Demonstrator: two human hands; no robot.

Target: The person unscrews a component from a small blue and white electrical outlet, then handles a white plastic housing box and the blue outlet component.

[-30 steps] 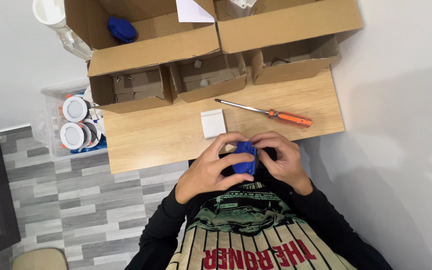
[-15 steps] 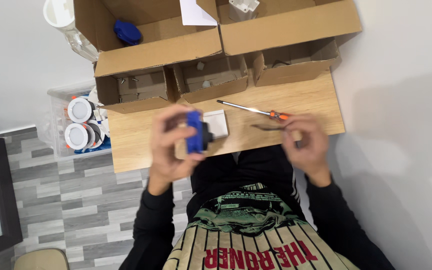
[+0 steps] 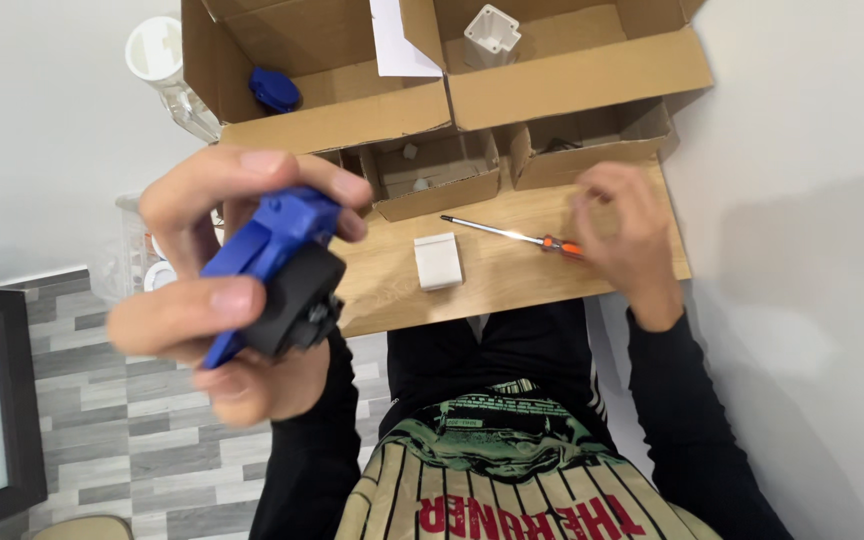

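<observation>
- The wooden surface (image 3: 512, 285) runs across the middle of the view; everything below is placed relative to it.
- Two large open cardboard boxes (image 3: 572, 70) sit along the far edge of the surface; the left one holds a blue part (image 3: 274, 90), the right one a white square piece (image 3: 492, 32).
- Smaller open cardboard boxes (image 3: 432, 175) stand in a row on the surface, just in front of the large ones.
- The left hand (image 3: 217, 300) is raised off the left end of the surface, close to the camera, fingers and thumb closed around a blue and black device (image 3: 277, 275), which it holds in the air, clear of the surface.
- The right hand (image 3: 622, 235) hangs over the right end of the surface, blurred, fingers curled; I cannot tell whether it grips anything.
- A screwdriver (image 3: 517, 236) with an orange handle lies on the surface, handle just beside the right hand.
- A small white block (image 3: 438, 261) lies near the middle of the surface, left of the screwdriver.
</observation>
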